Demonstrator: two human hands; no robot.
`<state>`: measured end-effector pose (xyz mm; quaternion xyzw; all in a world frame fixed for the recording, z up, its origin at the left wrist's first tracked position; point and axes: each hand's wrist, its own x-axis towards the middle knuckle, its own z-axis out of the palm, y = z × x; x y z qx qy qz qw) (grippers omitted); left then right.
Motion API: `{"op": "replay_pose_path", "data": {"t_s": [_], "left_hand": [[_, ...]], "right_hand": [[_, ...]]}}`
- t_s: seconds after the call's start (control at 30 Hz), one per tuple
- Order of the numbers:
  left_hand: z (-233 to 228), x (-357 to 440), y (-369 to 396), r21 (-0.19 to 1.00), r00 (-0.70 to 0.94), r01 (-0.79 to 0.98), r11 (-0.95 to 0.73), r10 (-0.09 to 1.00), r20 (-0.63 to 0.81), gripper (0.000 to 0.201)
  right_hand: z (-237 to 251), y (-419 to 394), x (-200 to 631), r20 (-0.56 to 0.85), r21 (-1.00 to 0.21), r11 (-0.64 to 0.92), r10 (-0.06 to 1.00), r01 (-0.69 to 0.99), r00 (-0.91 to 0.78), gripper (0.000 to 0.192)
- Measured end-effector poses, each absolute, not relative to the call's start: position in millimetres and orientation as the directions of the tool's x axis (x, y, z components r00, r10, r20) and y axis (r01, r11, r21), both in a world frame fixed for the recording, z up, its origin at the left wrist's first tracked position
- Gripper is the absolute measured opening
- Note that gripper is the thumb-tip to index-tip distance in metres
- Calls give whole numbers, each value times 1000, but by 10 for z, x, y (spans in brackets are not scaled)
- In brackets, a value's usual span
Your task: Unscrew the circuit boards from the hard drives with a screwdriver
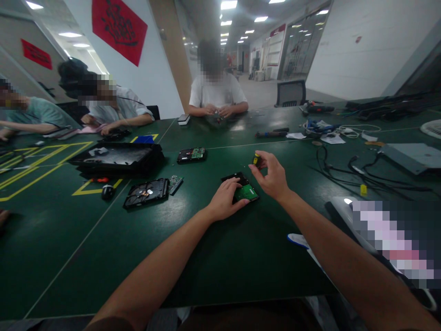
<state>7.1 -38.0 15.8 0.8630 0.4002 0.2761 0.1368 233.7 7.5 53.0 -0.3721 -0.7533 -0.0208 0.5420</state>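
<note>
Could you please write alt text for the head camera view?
A left hand rests on a green-and-black hard drive on a green table, while the right hand holds a small yellow-and-black tool near it. A co-worker in white is opposite.

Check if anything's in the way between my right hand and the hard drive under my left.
Nothing visible stands between your right hand and the hard drive; your left hand partly covers its left side.
</note>
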Motion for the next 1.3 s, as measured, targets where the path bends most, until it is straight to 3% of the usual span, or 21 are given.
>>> {"op": "replay_pose_path", "data": {"t_s": [0.73,1.03,1.3], "left_hand": [[178,67,-394,460,539,628,-627,777,325,58],[144,92,-352,474,552,617,-627,775,306,84],[115,90,-212,491,550,601,-630,772,317,82]], "right_hand": [[496,78,2335,825,-392,728,549,561,-136,55],[509,68,2327,818,-394,720,558,571,-139,52],[491,116,2352,834,-402,709,545,580,-89,49]]}}
